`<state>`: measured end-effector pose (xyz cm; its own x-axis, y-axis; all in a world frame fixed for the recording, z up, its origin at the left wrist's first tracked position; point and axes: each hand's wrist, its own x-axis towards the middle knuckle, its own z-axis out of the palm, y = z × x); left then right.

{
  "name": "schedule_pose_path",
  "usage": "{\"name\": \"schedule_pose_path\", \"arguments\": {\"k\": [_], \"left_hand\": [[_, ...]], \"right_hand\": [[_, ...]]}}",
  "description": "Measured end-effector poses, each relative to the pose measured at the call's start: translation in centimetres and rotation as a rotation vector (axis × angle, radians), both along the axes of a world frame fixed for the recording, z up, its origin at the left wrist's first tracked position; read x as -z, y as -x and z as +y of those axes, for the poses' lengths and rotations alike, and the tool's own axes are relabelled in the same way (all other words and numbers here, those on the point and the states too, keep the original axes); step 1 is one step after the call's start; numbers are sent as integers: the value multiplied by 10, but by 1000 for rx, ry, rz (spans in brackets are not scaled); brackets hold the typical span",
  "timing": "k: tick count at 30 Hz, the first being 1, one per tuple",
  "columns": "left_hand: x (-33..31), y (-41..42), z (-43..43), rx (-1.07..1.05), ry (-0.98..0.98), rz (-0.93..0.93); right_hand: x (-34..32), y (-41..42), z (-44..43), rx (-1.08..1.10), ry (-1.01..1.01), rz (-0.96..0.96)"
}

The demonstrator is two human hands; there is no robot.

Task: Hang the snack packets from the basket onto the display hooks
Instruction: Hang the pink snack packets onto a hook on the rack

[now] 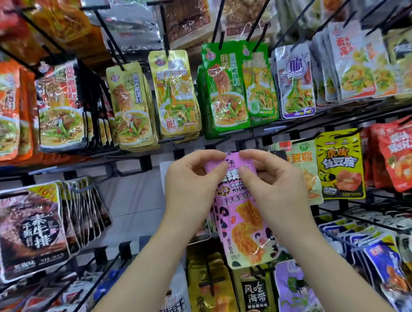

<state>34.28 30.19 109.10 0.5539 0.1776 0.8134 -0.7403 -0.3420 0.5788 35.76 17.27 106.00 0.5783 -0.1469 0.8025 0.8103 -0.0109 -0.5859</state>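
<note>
Two bare forearms (pixel 144 266) reach up from the bottom edge toward a shop rack. Between them, at the centre of the view, hangs a pink snack packet (pixel 246 225), held upright by its top edge with its lower half dangling free.

The left grip (pixel 192 180) pinches the packet's upper left corner between thumb and curled fingers. The right grip (pixel 273 178) pinches the upper right corner the same way. Both are closed tightly on the packet's header strip, and the fingertips nearly meet in the middle.

Black display hooks (pixel 164 29) jut out in rows all around. Most are already loaded: yellow packets (pixel 175 95) and green packets (pixel 225 88) above, brown packets (pixel 30 232) to the left, and a yellow and black packet (pixel 340 165) to the right.

As a judgement, the task is mid-way through one hanging. The pink packet is lifted to rack height just in front of the row, but whether its hole has met a hook cannot be told, since the hands hide that spot. The basket is out of view, so how many packets remain is unknown.
</note>
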Motion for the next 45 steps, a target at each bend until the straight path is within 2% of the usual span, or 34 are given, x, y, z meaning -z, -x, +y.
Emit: {"name": "schedule_pose_path", "arguments": {"k": [9, 15, 20, 27, 30, 33, 39, 43, 45], "left_hand": [[-8, -18, -4, -168, -161, -73], [-5, -18, 0, -164, -212, -101], [2, -25, 6, -171, -273, -4], [17, -33, 9, -342, -483, -22], [29, -35, 11, -373, -457, 43], [39, -37, 9, -269, -383, 156], [44, -46, 7, -238, -390, 198], [47, -47, 14, -255, -417, 91], [49, -43, 15, -341, -539, -24]], "right_hand": [[-7, -18, 1, 164, 44, 28], [-9, -20, -2, 244, 127, -16], [-4, -27, 1, 357, 268, -28], [3, -28, 7, 555, 435, -65], [8, -27, 8, 578, 486, -89], [13, -29, 9, 558, 541, -88], [28, -34, 8, 562, 632, -89], [37, -30, 4, 618, 712, -106], [38, -26, 3, 685, 710, -119]]}}
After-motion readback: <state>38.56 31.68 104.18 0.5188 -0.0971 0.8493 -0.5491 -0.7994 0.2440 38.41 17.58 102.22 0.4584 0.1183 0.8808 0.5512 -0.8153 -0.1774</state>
